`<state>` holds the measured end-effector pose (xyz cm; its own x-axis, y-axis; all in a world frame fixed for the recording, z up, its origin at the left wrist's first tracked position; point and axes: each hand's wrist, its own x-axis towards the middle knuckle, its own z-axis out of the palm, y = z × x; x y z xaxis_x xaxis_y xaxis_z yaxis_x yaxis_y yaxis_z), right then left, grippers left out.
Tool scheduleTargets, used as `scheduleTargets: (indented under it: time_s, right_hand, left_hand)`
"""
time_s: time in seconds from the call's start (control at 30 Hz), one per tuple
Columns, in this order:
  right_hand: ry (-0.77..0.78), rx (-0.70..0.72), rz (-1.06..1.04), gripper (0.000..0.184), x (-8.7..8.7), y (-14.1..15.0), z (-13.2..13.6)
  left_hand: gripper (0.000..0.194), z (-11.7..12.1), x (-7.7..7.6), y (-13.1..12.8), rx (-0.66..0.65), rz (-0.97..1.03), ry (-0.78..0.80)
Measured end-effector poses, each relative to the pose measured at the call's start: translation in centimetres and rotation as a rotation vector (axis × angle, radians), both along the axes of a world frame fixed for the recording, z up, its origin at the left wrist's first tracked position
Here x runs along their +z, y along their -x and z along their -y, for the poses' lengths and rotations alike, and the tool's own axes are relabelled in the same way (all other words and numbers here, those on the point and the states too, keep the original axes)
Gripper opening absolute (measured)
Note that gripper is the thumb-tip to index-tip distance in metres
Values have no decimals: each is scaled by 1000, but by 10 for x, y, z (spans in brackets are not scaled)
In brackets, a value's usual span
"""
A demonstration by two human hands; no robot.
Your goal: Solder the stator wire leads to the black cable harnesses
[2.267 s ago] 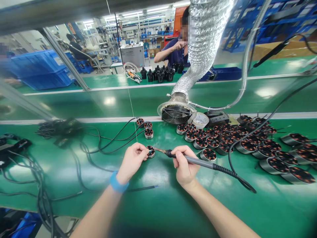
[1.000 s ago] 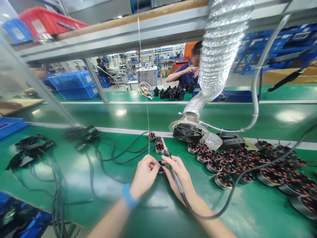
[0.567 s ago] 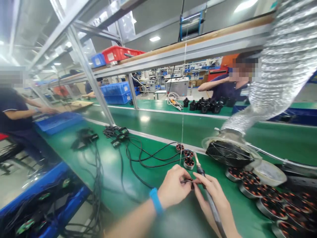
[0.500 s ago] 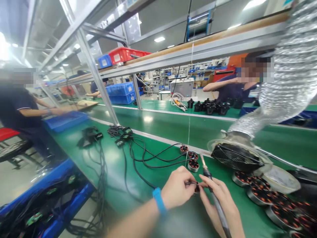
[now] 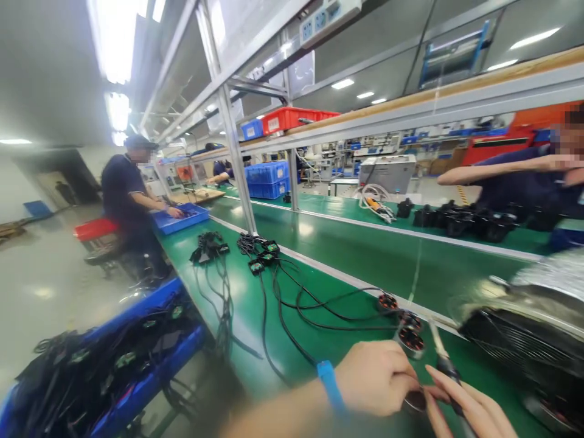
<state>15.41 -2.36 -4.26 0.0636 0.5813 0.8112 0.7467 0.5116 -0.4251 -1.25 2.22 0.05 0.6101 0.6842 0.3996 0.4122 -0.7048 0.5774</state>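
My left hand (image 5: 381, 377), with a blue band (image 5: 332, 387) on its wrist, is pinched closed beside a small round motor part (image 5: 415, 399). A black cable (image 5: 292, 331) runs in under that wrist; the end between the fingertips is mostly hidden. My right hand (image 5: 477, 404) is closed around a soldering iron (image 5: 447, 365), its tip pointing up and away. The fingertips of my right hand are at the other side of the motor part. Just beyond my hands stand several motor parts with copper windings (image 5: 411, 340), black cables leading to them.
A fume extractor (image 5: 506, 347) stands at right. Cables with small circuit boards (image 5: 258, 263) lie on the green bench (image 5: 328, 283). A blue bin (image 5: 182, 359) of cables is at lower left. A co-worker (image 5: 130, 194) reaches into a blue tray (image 5: 180, 219); another person (image 5: 520, 176) sits across.
The view has swung to the left, so the bench things and my hands sit further right and lower. Both hands stay together at the motor part, the right with the soldering iron.
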Motion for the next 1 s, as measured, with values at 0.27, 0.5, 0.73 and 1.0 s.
scheduleTargets:
  time_s: [0.27, 0.5, 0.73, 1.0]
  right_hand:
    - [154, 0, -134, 33, 28, 21, 29]
    - [224, -99, -539, 21, 34, 6, 43]
    - [153, -39, -726, 29, 26, -1, 52]
    - [195, 24, -709, 27, 28, 4, 56]
  left_hand:
    - [19, 9, 11, 0, 36, 188, 304]
    - [18, 14, 8, -1, 69, 199, 432]
    - [17, 14, 7, -3, 59, 170, 355]
    - [18, 16, 8, -5, 65, 163, 327]
